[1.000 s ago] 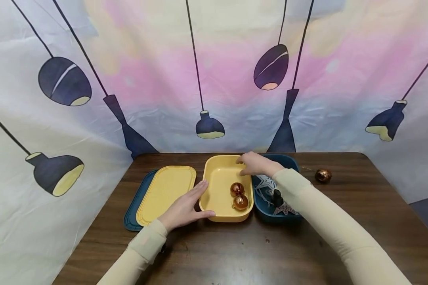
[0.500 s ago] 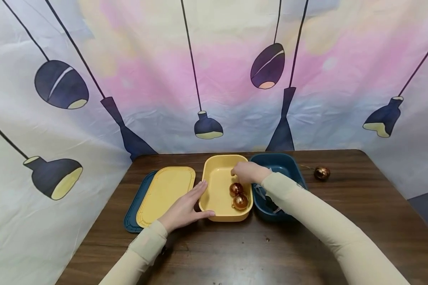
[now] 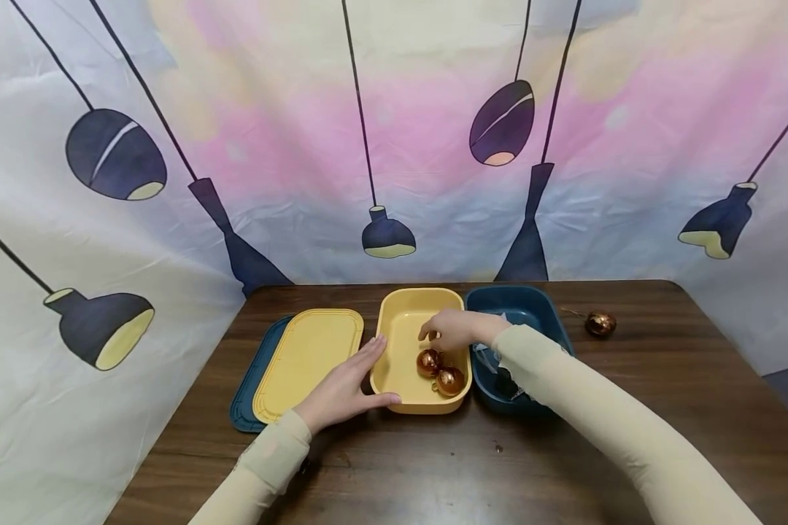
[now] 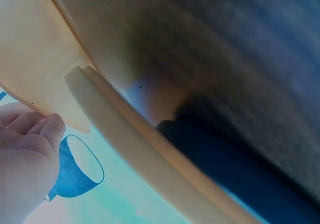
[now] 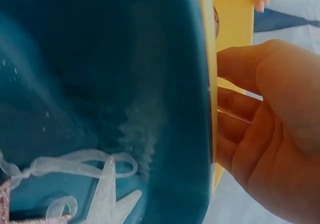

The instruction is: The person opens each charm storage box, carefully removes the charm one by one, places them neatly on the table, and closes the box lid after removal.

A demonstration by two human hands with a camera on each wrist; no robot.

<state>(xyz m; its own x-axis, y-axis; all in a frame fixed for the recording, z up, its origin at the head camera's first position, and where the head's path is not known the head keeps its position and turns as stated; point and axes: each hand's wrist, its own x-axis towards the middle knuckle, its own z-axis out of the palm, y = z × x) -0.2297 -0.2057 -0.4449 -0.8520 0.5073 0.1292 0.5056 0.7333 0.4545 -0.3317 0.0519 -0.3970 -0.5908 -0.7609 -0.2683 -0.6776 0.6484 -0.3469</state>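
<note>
My left hand (image 3: 348, 386) rests at the left side of the yellow box (image 3: 400, 394), fingers along its wall and thumb at the front corner. In the left wrist view the fingers lie against its edge. Inside the box sit two shiny copper bauble ornaments (image 3: 429, 362). My right hand (image 3: 456, 329) reaches in just behind them, fingers curved downward. In the right wrist view its fingertips are hidden behind the rims; I cannot tell whether they hold anything. Beside it stands the dark blue box (image 3: 505, 295), holding a white star ornament (image 5: 102, 194) with a ribbon loop.
A yellow lid (image 3: 308, 357) overlaps a dark blue lid (image 3: 246, 405) on the left of the wooden table (image 3: 407, 474). Another copper bauble (image 3: 600, 324) lies right of the blue box. A printed cloth (image 3: 302, 146) hangs behind the table.
My right hand has moved from the yellow box's back right corner inward and toward the baubles. The two baubles have shifted slightly forward and apart. The left hand stays at the box.
</note>
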